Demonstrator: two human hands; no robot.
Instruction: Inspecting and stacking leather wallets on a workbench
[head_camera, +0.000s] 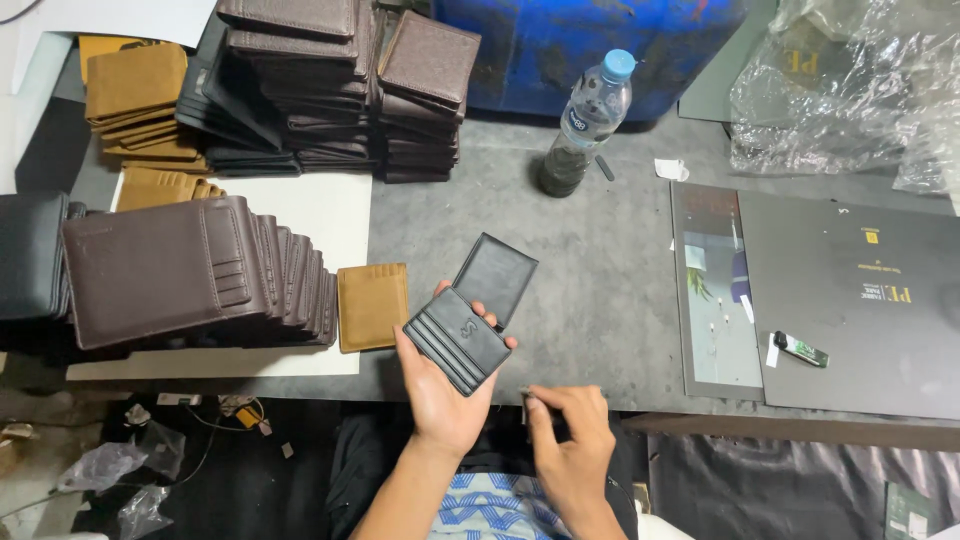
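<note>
I log the left hand (445, 385) gripping an open black leather wallet (470, 315) above the grey worktop (600, 290) edge, the right hand (570, 430) pinching a small item I cannot identify, with the stacked brown wallets (190, 270) beside, apparently done.

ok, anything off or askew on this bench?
Little. The row of dark brown wallets leans over rather than standing straight, and a green lighter lies loose on the grey boards. The left hand holds a black wallet open, undamaged.
</note>
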